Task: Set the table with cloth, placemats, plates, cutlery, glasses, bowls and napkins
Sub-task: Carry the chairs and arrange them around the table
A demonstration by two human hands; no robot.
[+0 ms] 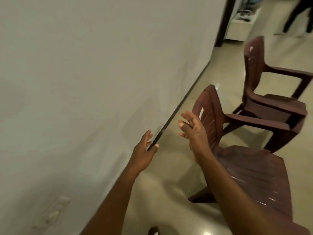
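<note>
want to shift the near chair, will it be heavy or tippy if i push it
Near chair looks like thin moulded plastic, so probably light. On the glossy floor it would likely slide. Pushed high on its back, it might tip.

No text can be read; the pale sticker [201,114] on the near chair's [254,175] back (blurred) stays illegible.
</note>
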